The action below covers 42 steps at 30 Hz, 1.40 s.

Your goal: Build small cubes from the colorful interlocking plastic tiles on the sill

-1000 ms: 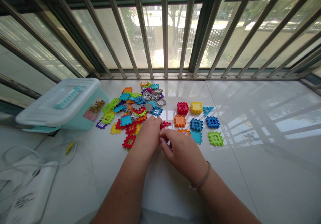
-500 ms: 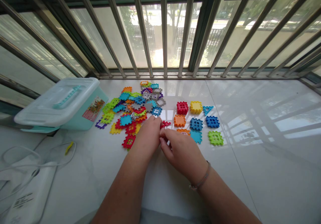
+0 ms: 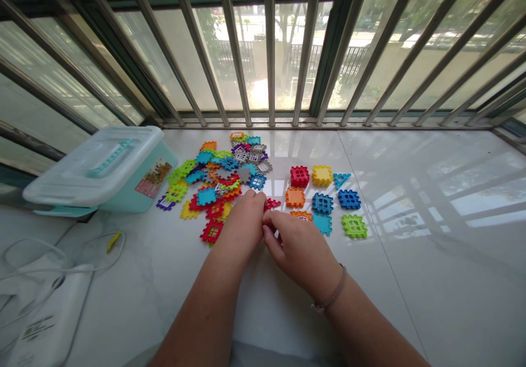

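Observation:
My left hand (image 3: pixel 245 219) and my right hand (image 3: pixel 293 238) meet at the fingertips, low over the pale floor. The fingers of both are curled closed, and whatever they pinch is hidden behind the knuckles. A red triangular interlocking piece (image 3: pixel 272 204) pokes out just beyond the fingers; I cannot tell whether it is gripped or lies on the floor. Left of my left hand spreads a heap of toothed plastic building pieces, among them a red window piece (image 3: pixel 212 231) and a light blue square (image 3: pixel 206 196). Closest to my right hand lie an orange piece (image 3: pixel 301 217) and a light blue piece (image 3: pixel 322 224).
Farther right are a red block (image 3: pixel 299 176), a yellow stack (image 3: pixel 321 176), a blue triangle (image 3: pixel 341 180) and a green window piece (image 3: pixel 354 226). A lidded turquoise box (image 3: pixel 102 170) stands left, above a white power strip (image 3: pixel 53 317) with cables. Metal bars (image 3: pixel 270 55) line the far edge.
The view has shifted very slightly. Both hands keep the same closed pose at the same spot, and the pieces around them lie as before.

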Each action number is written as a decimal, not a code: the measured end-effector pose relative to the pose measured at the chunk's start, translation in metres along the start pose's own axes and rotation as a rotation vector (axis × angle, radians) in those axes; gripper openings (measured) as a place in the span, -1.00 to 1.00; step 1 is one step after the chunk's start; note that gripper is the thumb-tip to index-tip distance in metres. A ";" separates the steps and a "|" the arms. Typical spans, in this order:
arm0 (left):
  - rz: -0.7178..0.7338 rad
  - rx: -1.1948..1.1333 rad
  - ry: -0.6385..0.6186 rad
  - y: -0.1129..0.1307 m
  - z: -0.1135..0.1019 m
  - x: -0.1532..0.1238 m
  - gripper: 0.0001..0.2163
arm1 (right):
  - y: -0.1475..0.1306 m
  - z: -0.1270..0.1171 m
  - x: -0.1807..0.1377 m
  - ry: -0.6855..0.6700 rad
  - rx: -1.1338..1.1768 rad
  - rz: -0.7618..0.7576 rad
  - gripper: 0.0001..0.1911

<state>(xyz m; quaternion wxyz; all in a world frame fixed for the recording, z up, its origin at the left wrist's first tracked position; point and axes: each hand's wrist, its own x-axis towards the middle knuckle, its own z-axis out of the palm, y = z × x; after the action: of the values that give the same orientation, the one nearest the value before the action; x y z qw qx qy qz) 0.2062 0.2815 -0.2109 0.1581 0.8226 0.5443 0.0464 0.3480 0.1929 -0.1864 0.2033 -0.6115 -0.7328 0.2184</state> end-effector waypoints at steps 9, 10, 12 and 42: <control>-0.004 -0.014 -0.013 0.000 -0.001 0.001 -0.90 | 0.000 0.001 -0.001 0.000 0.005 -0.006 -0.88; -0.002 -0.017 -0.013 0.000 -0.002 0.001 -0.90 | 0.000 0.000 -0.001 -0.003 0.003 -0.005 -0.88; -0.002 -0.017 -0.017 0.001 -0.003 0.001 -0.89 | 0.000 0.000 -0.001 -0.007 -0.001 -0.001 -0.87; -0.045 0.073 -0.052 0.006 -0.010 0.002 -0.88 | 0.002 0.000 -0.002 0.031 -0.014 -0.048 -0.90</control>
<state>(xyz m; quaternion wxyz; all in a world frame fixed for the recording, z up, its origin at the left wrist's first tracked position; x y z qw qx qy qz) 0.2096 0.2837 -0.1997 0.1431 0.8163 0.5596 0.0014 0.3495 0.1914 -0.1878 0.2156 -0.5986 -0.7454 0.1990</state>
